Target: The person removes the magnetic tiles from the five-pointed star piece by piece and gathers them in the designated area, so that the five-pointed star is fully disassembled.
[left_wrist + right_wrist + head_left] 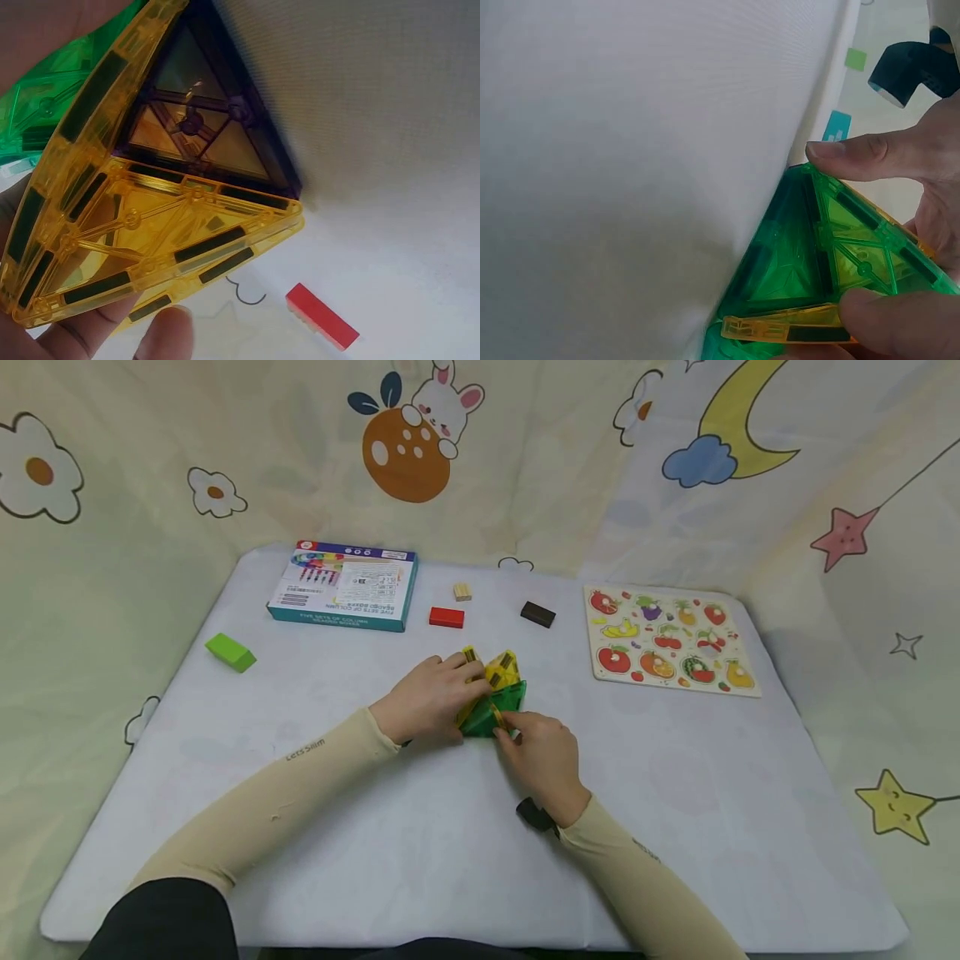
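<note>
Tile pyramid: between my hands; left hand grips yellow side, right hand pinches green edge.

"Lets Slim" on the left sleeve; box print upside down, too small to read

Glossy translucent plastic is seen on the magnetic tiles; matt woven cloth covers the table; the red block looks matt.

Hidden partly under both hands: the tile pyramid. Too small to read: print on the box. Cut off by the frame edge: the red block.
</note>
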A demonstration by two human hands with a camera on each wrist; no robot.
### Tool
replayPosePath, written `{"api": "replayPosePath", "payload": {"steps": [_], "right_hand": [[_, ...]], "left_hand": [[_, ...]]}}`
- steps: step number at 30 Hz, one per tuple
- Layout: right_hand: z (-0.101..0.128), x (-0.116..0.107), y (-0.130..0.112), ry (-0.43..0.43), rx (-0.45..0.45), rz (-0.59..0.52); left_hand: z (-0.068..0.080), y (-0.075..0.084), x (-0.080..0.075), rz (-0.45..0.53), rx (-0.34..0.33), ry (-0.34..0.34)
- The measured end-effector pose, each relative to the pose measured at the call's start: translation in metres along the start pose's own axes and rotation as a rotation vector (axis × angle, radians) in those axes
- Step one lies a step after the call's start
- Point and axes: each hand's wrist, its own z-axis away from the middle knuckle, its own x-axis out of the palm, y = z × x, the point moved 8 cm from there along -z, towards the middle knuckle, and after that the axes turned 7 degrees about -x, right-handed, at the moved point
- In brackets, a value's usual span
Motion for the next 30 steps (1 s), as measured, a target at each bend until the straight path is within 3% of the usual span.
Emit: {"api": "replayPosePath", "payload": {"steps": [30], "right_hand": [[0.0039,-0.0019,0.0012,0.032,-0.017,-0.068]], "left_hand": [[-0.0009,-0.0002,-0.0006,-0.047,0.021,0.046]]}}
